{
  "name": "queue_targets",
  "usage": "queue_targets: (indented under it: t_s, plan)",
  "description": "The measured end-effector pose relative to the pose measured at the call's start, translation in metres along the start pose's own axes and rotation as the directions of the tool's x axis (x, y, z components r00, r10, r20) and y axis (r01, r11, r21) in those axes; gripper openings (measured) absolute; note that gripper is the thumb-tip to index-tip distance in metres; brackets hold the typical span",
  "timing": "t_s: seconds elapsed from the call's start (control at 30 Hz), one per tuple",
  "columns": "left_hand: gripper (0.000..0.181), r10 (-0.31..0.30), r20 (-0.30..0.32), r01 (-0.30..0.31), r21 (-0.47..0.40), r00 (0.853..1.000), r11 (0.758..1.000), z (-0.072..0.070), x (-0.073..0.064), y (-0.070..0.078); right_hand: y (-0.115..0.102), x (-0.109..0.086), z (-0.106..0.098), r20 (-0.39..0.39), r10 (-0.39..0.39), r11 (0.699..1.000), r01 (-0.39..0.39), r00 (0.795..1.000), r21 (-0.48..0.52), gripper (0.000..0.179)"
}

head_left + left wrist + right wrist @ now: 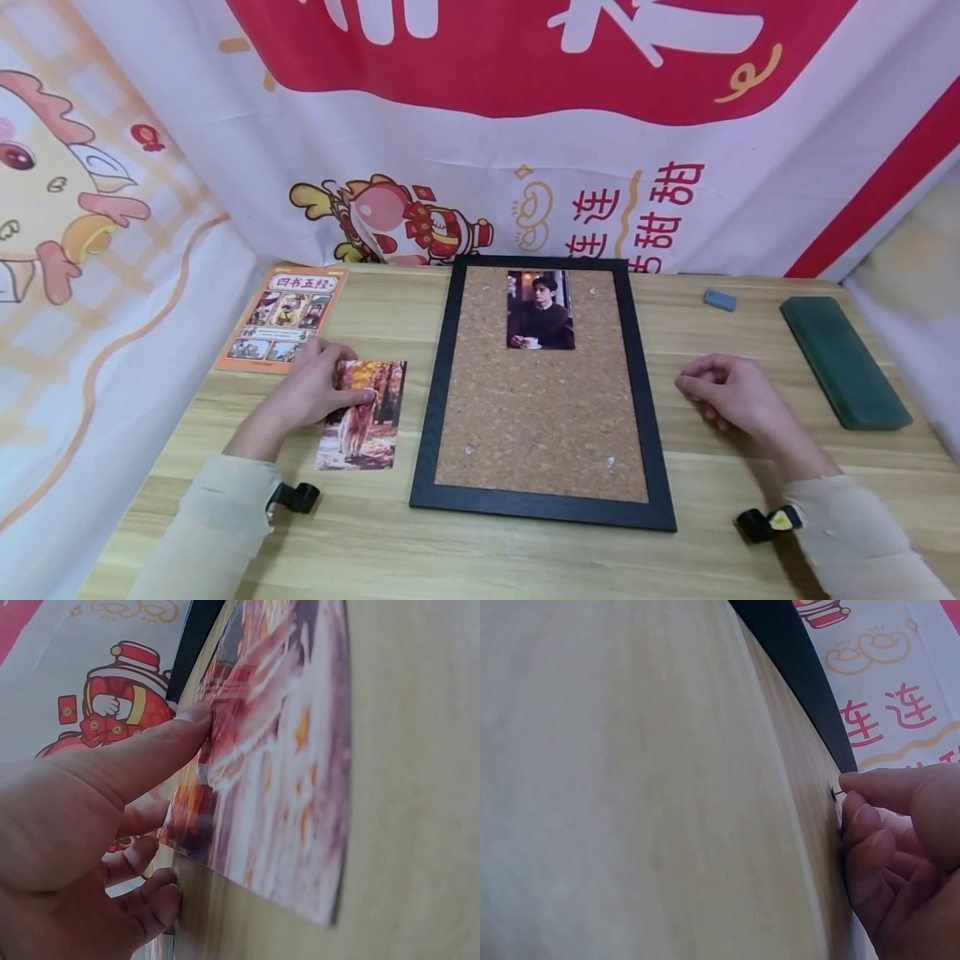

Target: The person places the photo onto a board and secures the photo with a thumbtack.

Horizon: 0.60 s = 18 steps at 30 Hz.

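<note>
1. Both hands are busy. My L hand (309, 390) grips the dog photo (363, 446), thumb laid on the glossy face, fingers behind its L edge.
2. My R hand (731, 392) is curled in, index & thumb pinching what's prob. a pin (838, 793); only a thin dark bit shows past the tips, so can't be 100% sure.
3. Photo's L of the cork board (540, 400), just beside its black frame (427, 450), nr the booklet (281, 321). Can't tell if its near edge touches the table (510, 567).
4. Which way: pic side up, trees toward the wall banner (487, 142), dog's paws toward me, so it reads right way up from my side.
5. Long axis runs near-far, approx. parallel to the board's L side, far end leaning a bit R.
6. To do it well, I'd say: light grip, just enough thumb to stop slipping; too hard & the paper may bend or get prints.
7. W/ R hand, best keep the point away from my skin & off the photo's face.
8. 1 other photo (542, 321) lies at the board's far end, also upright: handy guide for squaring edges.
</note>
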<state>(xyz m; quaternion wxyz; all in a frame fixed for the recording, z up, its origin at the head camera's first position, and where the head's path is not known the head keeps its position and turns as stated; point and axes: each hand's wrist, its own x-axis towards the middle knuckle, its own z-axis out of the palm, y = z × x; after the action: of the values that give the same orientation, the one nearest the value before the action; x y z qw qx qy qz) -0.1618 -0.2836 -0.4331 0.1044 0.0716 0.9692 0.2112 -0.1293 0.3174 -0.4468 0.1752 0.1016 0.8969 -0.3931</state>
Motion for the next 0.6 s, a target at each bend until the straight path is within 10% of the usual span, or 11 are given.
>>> queue_targets:
  t_s: [0.6]
  plan:
    - [0.036,-0.01,-0.06,0.003,-0.116,0.998,0.993,-0.0064,-0.0015,-0.0045,-0.0024,0.0017,0.0058,-0.051,-0.037,0.999,0.036,0.998,-0.01,0.035]
